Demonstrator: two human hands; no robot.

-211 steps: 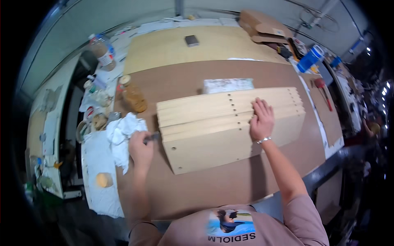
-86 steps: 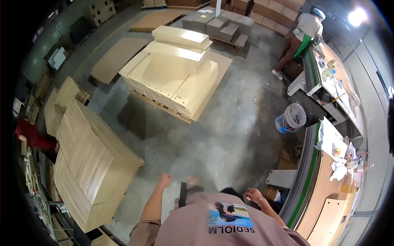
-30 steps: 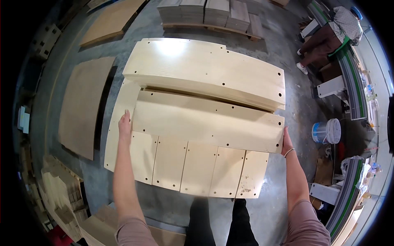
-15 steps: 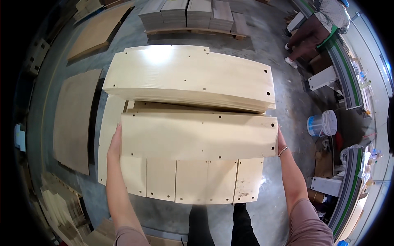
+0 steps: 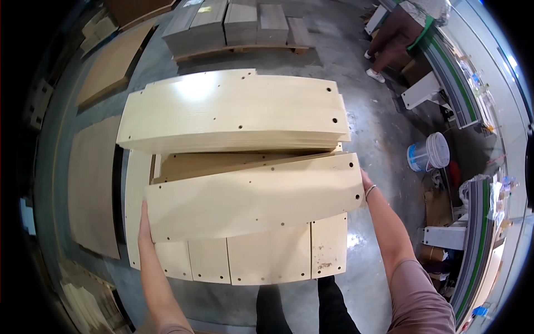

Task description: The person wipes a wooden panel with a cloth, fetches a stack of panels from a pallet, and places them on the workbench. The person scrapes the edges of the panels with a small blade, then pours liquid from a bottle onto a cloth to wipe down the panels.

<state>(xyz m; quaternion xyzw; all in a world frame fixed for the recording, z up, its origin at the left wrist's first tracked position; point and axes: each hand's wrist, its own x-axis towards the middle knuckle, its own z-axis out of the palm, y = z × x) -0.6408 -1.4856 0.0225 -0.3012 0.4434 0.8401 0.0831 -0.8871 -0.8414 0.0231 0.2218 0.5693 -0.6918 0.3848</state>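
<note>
Between my two hands is a long pale wooden panel (image 5: 256,195) with small drilled holes near its edges, its right end tilted farther away than its left. My left hand (image 5: 144,222) grips the left end, fingers mostly hidden beneath. At the right end my right hand (image 5: 366,182), with a bracelet at the wrist, clasps the edge; its fingers are largely hidden too. Just beyond lies a stack of similar panels (image 5: 228,111). Under the held panel, more pale boards (image 5: 267,256) lie side by side.
Grey boards (image 5: 242,25) stand stacked on a pallet at the far side. Flat brown sheets (image 5: 94,189) lie at the left. To the right are a white bucket (image 5: 436,150), a conveyor line (image 5: 473,239) and a person (image 5: 397,30) bending beside it. Wood pieces (image 5: 83,295) sit at lower left.
The held panel has turned, its left end coming nearer me and left. Both hands moved with it. The whole view has shifted, so the surroundings sit farther left.
</note>
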